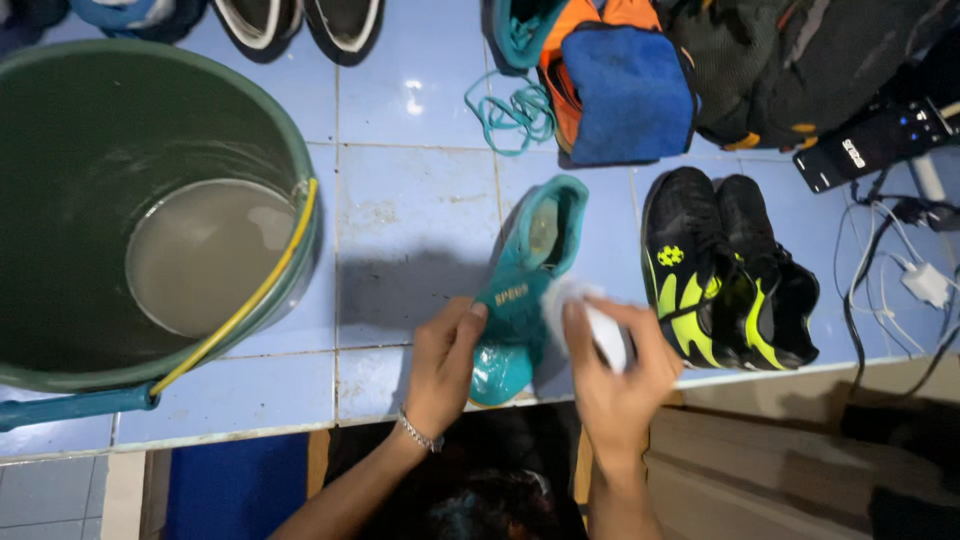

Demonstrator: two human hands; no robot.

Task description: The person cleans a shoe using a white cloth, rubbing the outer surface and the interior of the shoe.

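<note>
A teal sports shoe (pixel 530 270) lies on the pale blue tiled ledge (pixel 410 230), toe toward me. My left hand (pixel 445 360) grips its front part from the left side. My right hand (pixel 615 365) holds a white cloth (pixel 590 315) pressed against the shoe's right side. A bracelet circles my left wrist.
A large green bucket (pixel 60 110) with murky water, a yellow rim strip and a blue handle stands at left. A black-and-neon-yellow pair of shoes (pixel 725 270) sits to the right. Teal laces (pixel 515 110), an orange-blue shoe bundle (pixel 610 80), a black bag, cables and more shoes lie behind.
</note>
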